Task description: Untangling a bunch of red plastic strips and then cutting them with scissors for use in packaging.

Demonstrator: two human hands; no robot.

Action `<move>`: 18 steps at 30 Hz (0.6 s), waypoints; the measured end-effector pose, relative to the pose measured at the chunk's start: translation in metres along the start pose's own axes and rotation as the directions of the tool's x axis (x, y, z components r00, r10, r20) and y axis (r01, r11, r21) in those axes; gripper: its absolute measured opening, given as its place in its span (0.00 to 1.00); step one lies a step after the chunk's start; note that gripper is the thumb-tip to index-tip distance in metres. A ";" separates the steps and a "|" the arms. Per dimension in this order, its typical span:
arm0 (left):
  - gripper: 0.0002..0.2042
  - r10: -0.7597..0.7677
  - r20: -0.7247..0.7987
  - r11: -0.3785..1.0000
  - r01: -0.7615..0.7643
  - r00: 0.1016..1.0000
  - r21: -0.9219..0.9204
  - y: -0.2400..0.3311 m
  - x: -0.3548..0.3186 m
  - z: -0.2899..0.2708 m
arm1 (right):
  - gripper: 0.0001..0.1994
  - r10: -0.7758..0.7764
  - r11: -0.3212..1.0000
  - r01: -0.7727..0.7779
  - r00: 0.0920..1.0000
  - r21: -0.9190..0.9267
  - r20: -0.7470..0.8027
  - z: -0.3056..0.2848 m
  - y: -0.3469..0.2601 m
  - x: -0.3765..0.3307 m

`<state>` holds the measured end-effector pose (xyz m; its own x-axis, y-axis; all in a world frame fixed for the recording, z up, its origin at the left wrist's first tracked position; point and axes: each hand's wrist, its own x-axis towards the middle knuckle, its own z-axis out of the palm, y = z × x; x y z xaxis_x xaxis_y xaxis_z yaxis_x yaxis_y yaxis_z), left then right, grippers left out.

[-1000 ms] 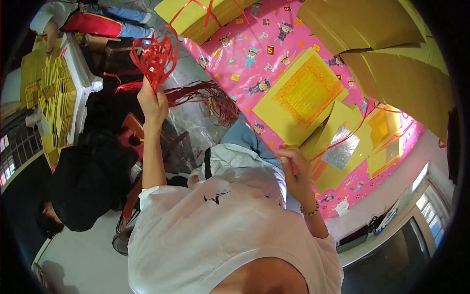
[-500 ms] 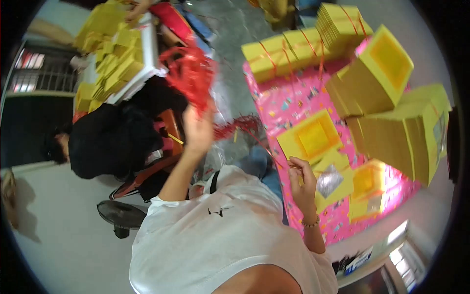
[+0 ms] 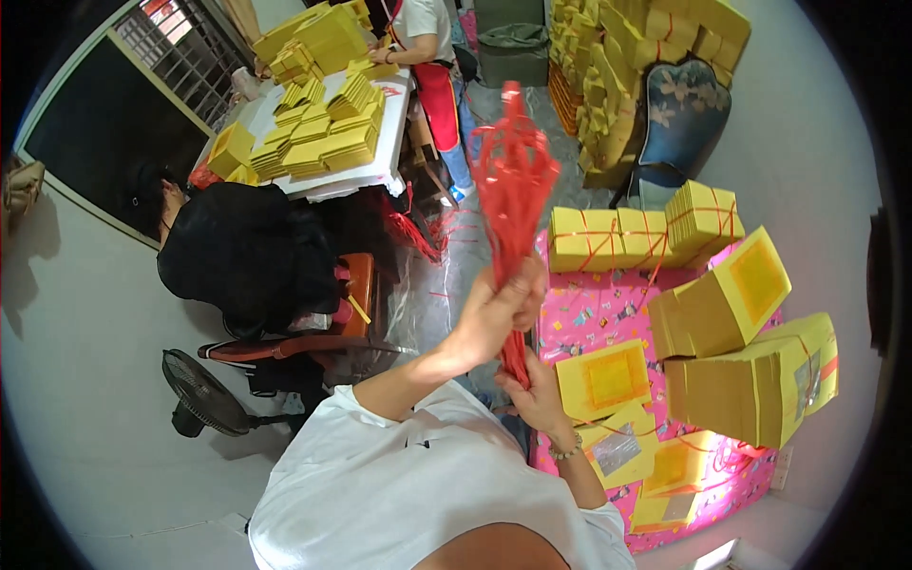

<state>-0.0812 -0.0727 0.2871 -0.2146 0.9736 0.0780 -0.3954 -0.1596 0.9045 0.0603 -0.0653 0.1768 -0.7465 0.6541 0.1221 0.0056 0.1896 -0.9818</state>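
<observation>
A bundle of red plastic strapping strips [image 3: 514, 195] stands upright in front of me, its looped top fanned out. My left hand [image 3: 503, 302] is closed round its middle. Lower down, my right hand [image 3: 540, 391], with a beaded bracelet on the wrist, pinches the bundle's narrow lower end. Just right of that hand, on a pink patterned table cover [image 3: 594, 318], lie a yellow paper sheet with an orange square [image 3: 605, 376] and a yellow sheet with a silver patch [image 3: 619, 446].
Tied stacks of yellow paper [image 3: 584, 242] line the table's far edge; taller stacks [image 3: 727, 385] lean at the right. A person in black [image 3: 242, 252] sits at the left near a fan [image 3: 204, 389]. Behind, someone stands by a white table [image 3: 394, 157] piled with yellow paper.
My left hand has swung right with the red strips, from over the floor to beside the pink table. My right hand has left the sheets and taken the lower end. The view has shifted.
</observation>
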 end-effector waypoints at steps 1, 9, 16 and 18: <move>0.14 0.046 0.009 0.998 -0.046 0.999 -0.046 0.009 0.000 -0.014 | 0.12 0.033 0.999 -0.034 0.995 0.014 0.089 0.002 0.000 0.004; 0.13 0.252 -0.139 0.875 -0.287 0.958 -0.391 0.078 -0.009 -0.147 | 0.07 0.240 0.970 -0.236 0.865 -0.064 0.440 0.039 0.019 0.044; 0.13 0.275 -0.244 0.830 -0.358 0.930 -0.428 0.117 -0.043 -0.245 | 0.11 0.273 0.957 -0.285 0.829 -0.050 0.488 0.104 0.023 0.082; 0.14 0.260 -0.284 0.846 -0.360 0.923 -0.394 0.121 -0.047 -0.262 | 0.12 0.328 0.941 -0.323 0.799 -0.102 0.504 0.124 0.029 0.096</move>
<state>-0.3530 -0.1809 0.2835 -0.5547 0.8105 0.1878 -0.6089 -0.5493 0.5722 -0.0937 -0.0883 0.1422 -0.9298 0.2160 -0.2980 0.3137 0.0420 -0.9486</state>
